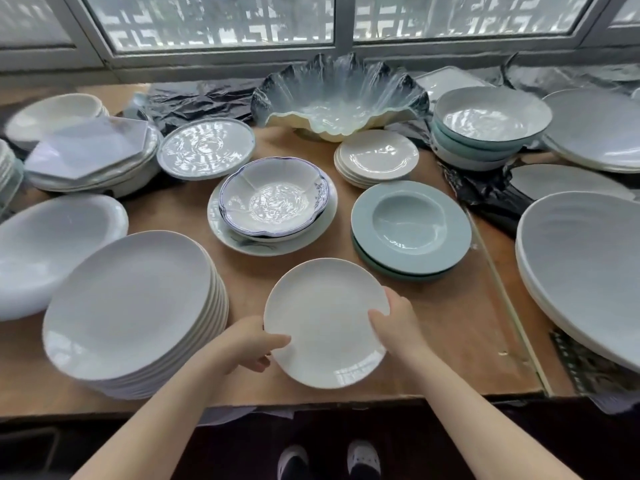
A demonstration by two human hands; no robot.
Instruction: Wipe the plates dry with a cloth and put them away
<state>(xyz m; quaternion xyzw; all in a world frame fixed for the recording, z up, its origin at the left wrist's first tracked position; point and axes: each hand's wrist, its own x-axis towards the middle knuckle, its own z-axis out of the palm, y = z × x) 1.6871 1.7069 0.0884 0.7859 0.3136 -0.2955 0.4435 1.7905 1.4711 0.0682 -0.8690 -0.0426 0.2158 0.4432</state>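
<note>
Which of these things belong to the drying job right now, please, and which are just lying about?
In hand: small white plate, held by left hand and right hand.
Lying about: shell-shaped bowl, black plastic sheet, blue-rimmed bowl.

We reach both bare arms forward; our left hand pinches the plate rim, our right hand grips its opposite edge, thumbs on top.

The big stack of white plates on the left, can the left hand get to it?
Probably yes. The stack of white plates sits right beside the left hand with nothing between them, but that hand grips the small white plate, so it would need to let go first.
</note>
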